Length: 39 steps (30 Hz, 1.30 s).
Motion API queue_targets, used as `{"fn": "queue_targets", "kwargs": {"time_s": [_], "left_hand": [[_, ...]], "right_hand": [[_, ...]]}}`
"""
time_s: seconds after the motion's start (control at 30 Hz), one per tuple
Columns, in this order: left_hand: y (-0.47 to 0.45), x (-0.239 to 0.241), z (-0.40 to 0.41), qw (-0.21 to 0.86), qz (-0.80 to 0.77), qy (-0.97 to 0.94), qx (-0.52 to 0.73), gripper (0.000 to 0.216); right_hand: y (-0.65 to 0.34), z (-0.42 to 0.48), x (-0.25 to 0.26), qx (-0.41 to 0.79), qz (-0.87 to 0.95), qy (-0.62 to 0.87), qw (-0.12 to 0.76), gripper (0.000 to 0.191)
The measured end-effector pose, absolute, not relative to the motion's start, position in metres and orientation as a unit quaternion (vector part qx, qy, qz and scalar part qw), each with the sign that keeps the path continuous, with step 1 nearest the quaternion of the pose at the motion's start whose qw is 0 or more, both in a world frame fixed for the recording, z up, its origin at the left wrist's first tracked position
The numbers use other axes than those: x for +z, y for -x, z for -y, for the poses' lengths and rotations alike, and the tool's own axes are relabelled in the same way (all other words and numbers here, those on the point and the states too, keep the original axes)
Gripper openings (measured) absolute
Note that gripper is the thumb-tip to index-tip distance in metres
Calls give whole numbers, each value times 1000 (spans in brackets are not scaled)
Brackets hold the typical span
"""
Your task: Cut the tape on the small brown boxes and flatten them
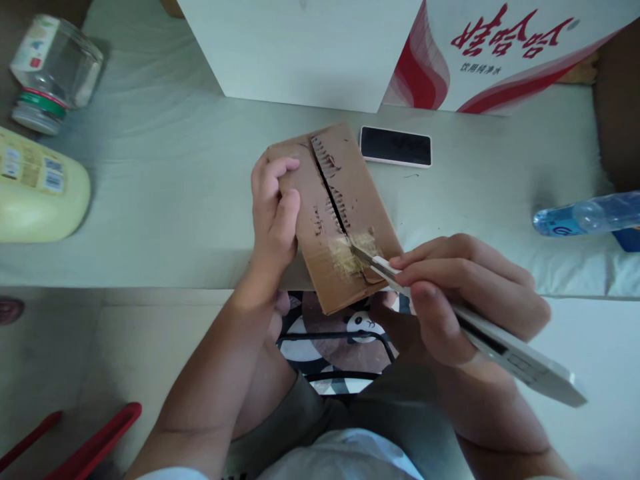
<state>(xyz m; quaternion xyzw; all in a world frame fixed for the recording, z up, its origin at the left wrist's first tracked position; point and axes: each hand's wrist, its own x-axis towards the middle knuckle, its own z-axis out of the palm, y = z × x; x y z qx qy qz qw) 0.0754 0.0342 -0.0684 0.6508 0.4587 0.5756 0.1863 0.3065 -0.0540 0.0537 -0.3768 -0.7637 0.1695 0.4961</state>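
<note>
The left hand (274, 210) is clamping the cardboard box (367, 193) by its 9 o'clock edge, steadying it on the sheeted surface's (165, 200) near rim. The right hand (465, 293), wrapped round a utility knife (500, 343), is pressing the blade into the taped seam from 5 o'clock. A phone (395, 145) is lying at 1 o'clock.

- One small cardboard box (361, 193).
- One utility knife (520, 363).
- Two hands, both mine: one left hand (273, 207), one right hand (465, 293).
- One phone (395, 145).
- Three containers lying down: one clear jar (55, 70), one yellow bottle (35, 193), one blue water bottle (585, 215).
- One large printed carton (325, 53).
- Two red bars (95, 441), perhaps parts of one thing; too blurred for me to tell.
</note>
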Motion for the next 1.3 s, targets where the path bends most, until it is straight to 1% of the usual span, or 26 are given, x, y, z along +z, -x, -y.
{"fn": "queue_targets", "kwargs": {"time_s": [0.17, 0.33, 0.5, 0.73, 0.9, 1.17, 1.3], "left_hand": [[-75, -68, -34, 184, -477, -646, 567, 46], [-77, -67, -33, 191, -476, -642, 571, 49], [-76, -69, -35, 184, -469, -648, 571, 49], [-77, -69, -36, 177, -467, -643, 580, 49], [-77, -70, -37, 189, -460, -641, 584, 50], [-78, -69, -37, 173, -465, -640, 587, 48], [-79, -69, -37, 174, -456, -642, 591, 48]], "right_hand": [[-304, 50, 48, 182, 765, 372, 493, 11], [-308, 54, 54, 170, 763, 372, 501, 13], [-312, 60, 61, 198, 764, 403, 463, 10], [-298, 69, 62, 192, 700, 451, 519, 14], [-302, 68, 53, 169, 708, 410, 550, 16], [-312, 64, 44, 164, 734, 406, 520, 15], [-310, 55, 34, 162, 734, 365, 549, 16]]}}
